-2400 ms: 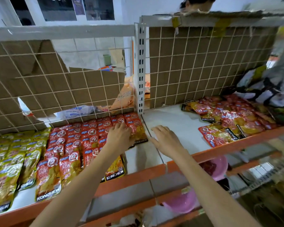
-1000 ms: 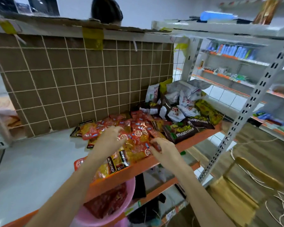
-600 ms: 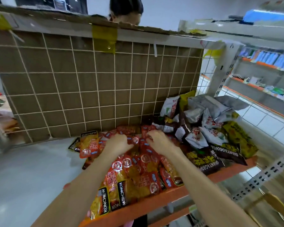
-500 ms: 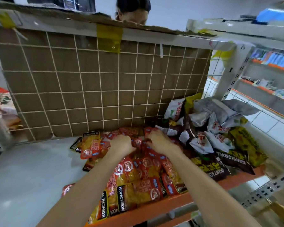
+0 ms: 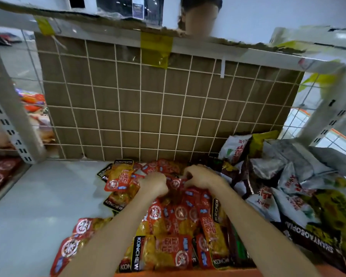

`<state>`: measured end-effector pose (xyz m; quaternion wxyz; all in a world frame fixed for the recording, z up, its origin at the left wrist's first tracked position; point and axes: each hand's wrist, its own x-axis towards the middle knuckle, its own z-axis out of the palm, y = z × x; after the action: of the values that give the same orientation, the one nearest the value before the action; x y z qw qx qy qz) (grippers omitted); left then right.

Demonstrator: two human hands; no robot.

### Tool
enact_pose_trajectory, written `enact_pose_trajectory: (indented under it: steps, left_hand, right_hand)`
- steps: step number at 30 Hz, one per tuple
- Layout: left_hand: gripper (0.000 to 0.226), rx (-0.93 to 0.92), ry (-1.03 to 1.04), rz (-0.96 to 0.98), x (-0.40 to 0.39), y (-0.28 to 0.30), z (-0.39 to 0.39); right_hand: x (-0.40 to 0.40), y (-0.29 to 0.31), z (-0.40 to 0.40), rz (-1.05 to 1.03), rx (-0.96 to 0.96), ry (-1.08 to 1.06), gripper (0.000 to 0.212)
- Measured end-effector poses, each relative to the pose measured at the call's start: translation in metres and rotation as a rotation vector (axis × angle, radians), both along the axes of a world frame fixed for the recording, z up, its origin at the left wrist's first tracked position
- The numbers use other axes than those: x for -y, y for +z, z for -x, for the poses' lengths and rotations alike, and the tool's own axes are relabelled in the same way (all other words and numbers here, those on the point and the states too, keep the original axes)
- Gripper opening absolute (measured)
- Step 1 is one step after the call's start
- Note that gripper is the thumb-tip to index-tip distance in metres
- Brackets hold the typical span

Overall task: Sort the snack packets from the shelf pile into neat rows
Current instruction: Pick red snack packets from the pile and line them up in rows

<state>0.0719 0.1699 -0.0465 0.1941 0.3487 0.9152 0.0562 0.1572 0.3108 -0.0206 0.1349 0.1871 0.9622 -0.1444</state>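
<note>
Hands met at the back of the pile of red and yellow snack packets (image 5: 174,222), which lay heaped on the white shelf (image 5: 38,206) against the brown gridded back panel (image 5: 158,112). We saw our left hand (image 5: 154,185) with fingers curled down into the packets, and our right hand (image 5: 202,176) likewise curled, pinching what looked like the edge of a red packet between thumb and fingers, though blur made it hard for us to be sure. Just beside the pile on the right lay silver and white bags (image 5: 288,176) and dark bags (image 5: 316,240), partly overlapping. One orange packet (image 5: 121,174) lay at the pile's left edge. Behind the panel stood a person (image 5: 200,15), only partly visible.
</note>
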Motion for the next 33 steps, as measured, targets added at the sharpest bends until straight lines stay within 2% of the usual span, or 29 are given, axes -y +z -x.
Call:
enact_pose_trajectory:
  steps: [2,6,11,13,16,19,24,28,33]
  left_hand:
    - [0.037,0.053,0.047,-0.035,0.002,0.001,0.0]
    - [0.06,0.131,0.201,-0.173,0.005,0.006,-0.005]
    - [0.02,0.216,0.26,-0.509,0.016,0.005,-0.004]
    - [0.013,0.287,0.269,-0.636,0.02,0.005,-0.006]
    - [0.021,0.398,0.373,-0.774,0.025,0.005,-0.002]
    - [0.053,0.505,0.484,-0.849,0.03,0.004,0.003]
    - [0.058,0.474,0.498,-0.985,0.032,0.008,0.004]
    - [0.049,0.435,0.449,-1.071,0.033,0.026,0.005]
    - [0.034,0.403,0.466,-1.195,0.038,0.055,0.004]
  right_hand:
    - [-0.003,0.003,-0.001,-0.001,-0.065,0.005,0.01]
    - [-0.005,0.006,-0.001,0.015,-0.114,0.063,0.013]
    - [-0.003,0.002,-0.001,0.237,-0.151,0.032,0.01]
    - [0.0,0.001,-0.001,0.348,-0.161,-0.015,0.016]
    - [0.001,0.003,-0.003,0.503,-0.14,-0.079,0.031]
    - [0.001,0.01,-0.008,0.565,-0.099,-0.07,0.033]
    - [-0.001,0.009,-0.017,0.693,-0.267,-0.161,0.026]
    - [0.0,0.024,-0.027,0.745,-0.454,-0.205,0.02]
    - [0.005,0.041,-0.038,0.905,-0.65,-0.294,0.023]
